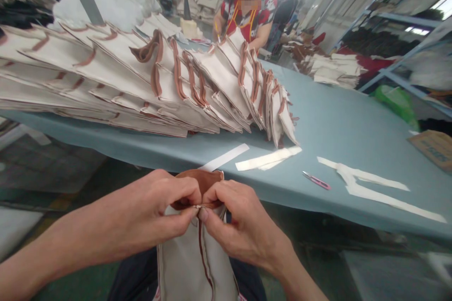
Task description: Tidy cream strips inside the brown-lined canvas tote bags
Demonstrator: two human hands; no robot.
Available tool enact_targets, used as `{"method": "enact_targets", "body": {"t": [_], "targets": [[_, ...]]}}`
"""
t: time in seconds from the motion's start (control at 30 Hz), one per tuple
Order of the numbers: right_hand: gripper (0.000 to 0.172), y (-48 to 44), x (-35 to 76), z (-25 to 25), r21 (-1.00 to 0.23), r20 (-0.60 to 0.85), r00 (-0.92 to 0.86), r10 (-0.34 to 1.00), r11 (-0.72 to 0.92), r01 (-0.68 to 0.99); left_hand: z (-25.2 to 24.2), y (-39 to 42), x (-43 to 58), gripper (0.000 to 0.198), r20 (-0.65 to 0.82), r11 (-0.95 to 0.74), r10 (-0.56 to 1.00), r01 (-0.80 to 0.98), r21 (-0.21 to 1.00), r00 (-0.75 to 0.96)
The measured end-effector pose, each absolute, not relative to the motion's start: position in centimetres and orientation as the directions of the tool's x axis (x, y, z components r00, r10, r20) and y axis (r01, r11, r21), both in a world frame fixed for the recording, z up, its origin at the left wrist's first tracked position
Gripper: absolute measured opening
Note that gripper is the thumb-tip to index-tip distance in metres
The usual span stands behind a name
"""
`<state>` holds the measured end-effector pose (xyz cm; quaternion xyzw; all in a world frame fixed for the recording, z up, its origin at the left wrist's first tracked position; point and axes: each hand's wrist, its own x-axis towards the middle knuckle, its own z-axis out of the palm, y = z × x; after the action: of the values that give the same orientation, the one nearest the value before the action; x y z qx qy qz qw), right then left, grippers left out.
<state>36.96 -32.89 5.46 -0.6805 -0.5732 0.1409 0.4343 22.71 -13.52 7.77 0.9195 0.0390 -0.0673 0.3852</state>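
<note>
A cream canvas bag (190, 258) with brown trim stands upright on my lap, below the table edge. My left hand (151, 211) and my right hand (233, 221) meet at its top, both pinched on the brown-lined opening, where a small metal piece, perhaps a zipper pull, shows between the fingertips. A brown flap of the bag rises behind my fingers.
A long pile of similar cream bags (141, 84) with brown handles lies fanned along the blue table (325, 117). White fabric strips (268, 159) and a small pink cutter (316, 180) lie near the table's front edge. A person in a red top (247, 14) works at the far side.
</note>
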Motion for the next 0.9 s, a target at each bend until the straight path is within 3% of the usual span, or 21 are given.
{"method": "enact_targets", "body": {"t": [0.1, 0.17, 0.3, 0.5, 0.6, 0.77, 0.9], "targets": [[0.016, -33.1, 37.1, 5.6, -0.745, 0.312, 0.267, 0.912, 0.061, 0.664, 7.7, -14.3, 22.8, 0.018, -0.108, -0.689, 0.023, 0.094, 0.718, 0.994], [0.016, -33.2, 37.3, 5.6, -0.740, 0.311, 0.259, 0.914, 0.062, 0.670, 7.8, -14.8, 23.0, 0.021, 0.003, -0.727, 0.011, 0.006, 0.687, 1.000], [0.006, -32.7, 37.4, 5.8, -0.824, 0.208, 0.326, 0.922, -0.014, 0.566, 8.0, -15.7, 23.0, 0.028, 0.222, -0.851, -0.079, -0.181, 0.492, 0.972], [0.010, -32.3, 36.8, 5.9, -0.742, 0.214, 0.361, 0.908, -0.089, 0.664, 7.2, -15.7, 22.5, 0.035, 0.278, -0.895, -0.119, -0.224, 0.385, 0.953], [0.010, -32.3, 36.7, 5.7, -0.758, 0.192, 0.389, 0.901, -0.116, 0.642, 6.4, -15.4, 22.2, 0.034, 0.282, -0.896, -0.130, -0.234, 0.377, 0.950], [0.010, -31.9, 37.0, 4.8, -0.907, 0.138, 0.432, 0.891, -0.061, 0.417, 5.3, -14.8, 21.9, 0.022, 0.371, -0.863, -0.224, -0.360, 0.355, 0.901], [0.009, -31.9, 37.1, 3.9, -0.987, -0.028, 0.427, 0.904, -0.093, 0.132, 4.3, -14.2, 22.1, 0.024, 0.402, -0.859, -0.284, -0.418, 0.297, 0.870]]}}
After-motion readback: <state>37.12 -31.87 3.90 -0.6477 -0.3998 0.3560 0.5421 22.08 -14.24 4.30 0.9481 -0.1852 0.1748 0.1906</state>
